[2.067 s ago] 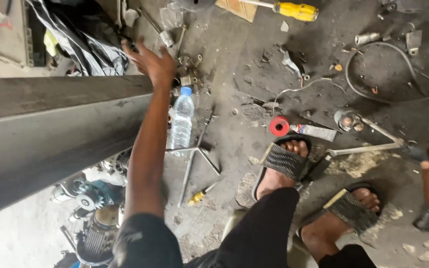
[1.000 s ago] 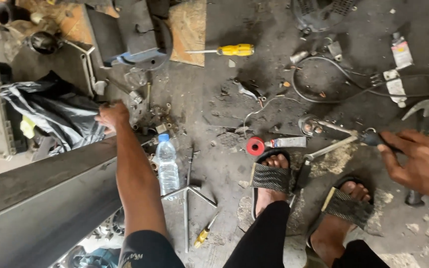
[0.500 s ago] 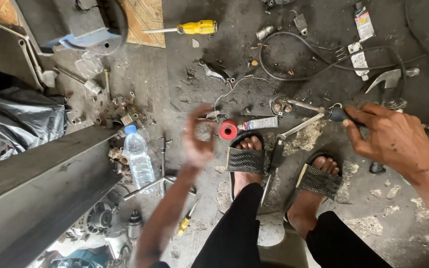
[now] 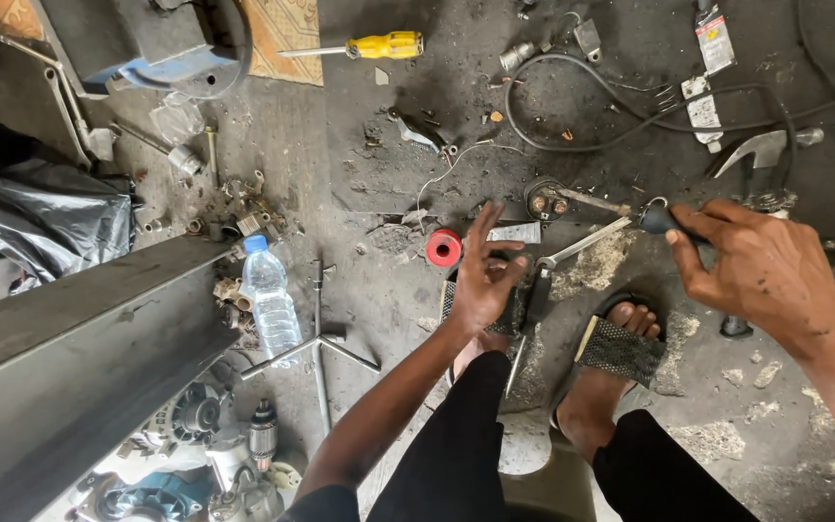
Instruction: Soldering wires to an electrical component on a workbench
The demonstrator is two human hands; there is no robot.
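Oil-stained concrete floor [image 4: 359,290], littered with parts. Left hand [image 4: 483,275] open, fingers spread, above red tape roll [image 4: 444,247]. Right hand [image 4: 761,266] closed on black-handled tool [image 4: 664,218]. Slip risk: greasy grip.

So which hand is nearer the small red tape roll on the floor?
Left. The left hand hovers open just right of the red tape roll, fingers nearly over it. The right hand is far off to the right, gripping a black-handled tool.

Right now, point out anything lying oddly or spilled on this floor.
A clear plastic water bottle lies tipped on the grimy floor among loose metal parts, beside the grey beam. Pale gritty powder is scattered near the sandalled foot.
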